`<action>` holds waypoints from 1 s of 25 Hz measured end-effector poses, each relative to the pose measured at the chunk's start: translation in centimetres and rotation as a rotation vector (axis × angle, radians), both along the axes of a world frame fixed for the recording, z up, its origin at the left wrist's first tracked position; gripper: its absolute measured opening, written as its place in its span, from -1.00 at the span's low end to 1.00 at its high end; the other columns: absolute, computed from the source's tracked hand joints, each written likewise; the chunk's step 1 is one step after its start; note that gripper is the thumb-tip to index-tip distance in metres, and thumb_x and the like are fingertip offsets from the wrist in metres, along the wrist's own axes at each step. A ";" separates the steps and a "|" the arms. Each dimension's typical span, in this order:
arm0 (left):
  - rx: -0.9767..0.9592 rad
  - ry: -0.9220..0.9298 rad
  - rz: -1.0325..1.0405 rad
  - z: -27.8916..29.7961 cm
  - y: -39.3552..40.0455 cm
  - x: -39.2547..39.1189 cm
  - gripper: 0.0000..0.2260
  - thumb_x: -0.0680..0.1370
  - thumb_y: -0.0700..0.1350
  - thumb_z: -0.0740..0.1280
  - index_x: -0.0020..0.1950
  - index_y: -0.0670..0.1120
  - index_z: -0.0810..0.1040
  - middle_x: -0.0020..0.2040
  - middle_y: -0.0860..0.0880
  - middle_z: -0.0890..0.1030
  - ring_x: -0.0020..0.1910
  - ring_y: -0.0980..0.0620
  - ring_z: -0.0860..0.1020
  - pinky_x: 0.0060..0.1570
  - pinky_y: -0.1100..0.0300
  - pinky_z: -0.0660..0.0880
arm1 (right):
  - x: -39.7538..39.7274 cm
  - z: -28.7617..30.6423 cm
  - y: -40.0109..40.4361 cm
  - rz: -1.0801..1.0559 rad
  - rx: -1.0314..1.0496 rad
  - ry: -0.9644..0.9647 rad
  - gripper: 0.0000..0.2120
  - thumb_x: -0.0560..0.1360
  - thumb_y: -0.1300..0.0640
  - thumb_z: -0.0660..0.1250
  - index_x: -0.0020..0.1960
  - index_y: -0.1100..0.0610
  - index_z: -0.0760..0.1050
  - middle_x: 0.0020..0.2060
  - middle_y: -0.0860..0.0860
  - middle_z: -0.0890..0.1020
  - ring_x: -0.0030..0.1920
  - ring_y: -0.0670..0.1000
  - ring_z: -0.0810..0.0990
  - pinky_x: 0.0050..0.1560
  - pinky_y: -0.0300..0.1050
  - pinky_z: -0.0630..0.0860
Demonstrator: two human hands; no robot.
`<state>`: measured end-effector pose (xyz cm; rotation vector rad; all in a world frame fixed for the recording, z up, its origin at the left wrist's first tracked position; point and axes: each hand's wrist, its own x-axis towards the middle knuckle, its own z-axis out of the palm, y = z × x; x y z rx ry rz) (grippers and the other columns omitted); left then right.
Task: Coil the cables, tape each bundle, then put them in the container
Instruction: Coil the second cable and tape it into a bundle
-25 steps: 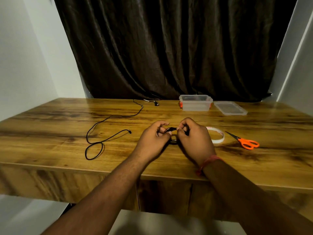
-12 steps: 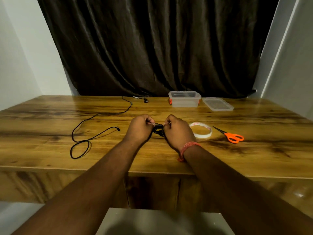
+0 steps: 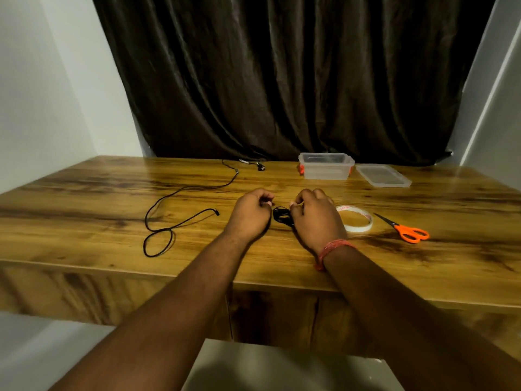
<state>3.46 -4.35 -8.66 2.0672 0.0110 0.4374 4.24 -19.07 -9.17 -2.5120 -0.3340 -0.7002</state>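
A small coiled black cable bundle [image 3: 282, 215] lies on the wooden table [image 3: 84, 221] between my hands. My right hand [image 3: 315, 218] has its fingers curled against the bundle's right side and holds it. Just left of the bundle is my left hand [image 3: 251, 213], its fingers curled with thumb and fingertip together and nothing visible in them. A loose black cable [image 3: 174, 221] lies spread out to the left. The white tape roll [image 3: 355, 221] lies flat right behind my right hand. At the back stands the clear open container [image 3: 325, 167].
The container's clear lid [image 3: 382, 176] lies to its right. Orange-handled scissors [image 3: 408, 232] rest to the right of the tape. A thin cable with a plug [image 3: 259, 165] lies near the dark curtain at the table's back edge.
The bundle has come down from between both hands onto the table. My left hand has drawn a little away from it. The camera has tilted up.
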 end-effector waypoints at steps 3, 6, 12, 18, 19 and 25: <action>0.259 -0.176 0.056 0.3 0.3 -1.5 -0.76 0.57 -0.26 0.26 0.20 -0.10 0.58 0.15 -0.04 0.59 0.17 -0.01 0.53 0.22 0.11 0.46 | -1.0 0.4 0.4 0.080 -0.091 -0.134 -0.79 0.59 0.01 0.19 0.10 0.12 0.46 0.05 0.06 0.51 0.09 0.10 0.45 0.07 -0.02 0.42; 0.839 -0.350 0.218 0.2 3.2 -2.8 -0.74 0.56 -0.07 0.28 0.24 -0.04 0.51 0.16 -0.04 0.53 0.18 -0.06 0.47 0.24 -0.03 0.38 | -2.1 0.9 0.6 0.218 -0.162 -0.221 -0.85 0.60 0.04 0.18 0.03 0.09 0.45 -0.04 0.03 0.54 0.02 0.06 0.47 -0.02 -0.05 0.41; 1.045 0.055 0.452 -0.3 9.5 -3.9 -0.73 0.61 0.02 0.17 0.16 -0.09 0.54 0.11 -0.13 0.60 0.10 -0.17 0.55 0.16 -0.11 0.37 | -3.9 0.9 1.5 0.481 -0.385 -0.203 -0.81 0.63 0.00 0.11 -0.01 0.06 0.43 -0.11 0.01 0.60 -0.08 0.06 0.53 -0.16 -0.07 0.37; 0.551 -0.201 0.196 -0.3 4.3 -4.4 -0.75 0.64 -0.02 0.20 -0.11 -0.09 0.56 -0.21 -0.10 0.61 -0.23 -0.14 0.57 -0.30 0.10 0.41 | -4.7 0.9 3.8 0.514 -0.117 0.029 -0.73 0.65 -0.05 0.10 0.02 0.07 0.50 -0.10 0.01 0.61 -0.12 0.00 0.52 -0.17 -0.11 0.36; 0.512 -0.246 0.154 -0.3 3.4 -4.4 -0.77 0.65 -0.06 0.19 -0.10 -0.11 0.56 -0.20 -0.09 0.59 -0.22 -0.11 0.55 -0.30 0.11 0.37 | -4.6 1.0 3.9 0.486 0.018 0.098 -0.70 0.65 -0.08 0.10 0.02 0.08 0.51 -0.09 0.01 0.62 -0.13 -0.02 0.52 -0.17 -0.11 0.36; 0.828 -0.360 0.025 -0.5 1.8 -4.5 -0.70 0.66 -0.04 0.16 0.34 -0.10 0.45 0.12 -0.08 0.47 0.08 -0.03 0.40 0.07 0.04 0.46 | -2.8 1.0 2.9 0.426 0.578 0.249 -0.83 0.61 0.03 0.23 -0.02 0.06 0.56 -0.23 -0.07 0.64 -0.20 -0.09 0.61 -0.11 -0.07 0.56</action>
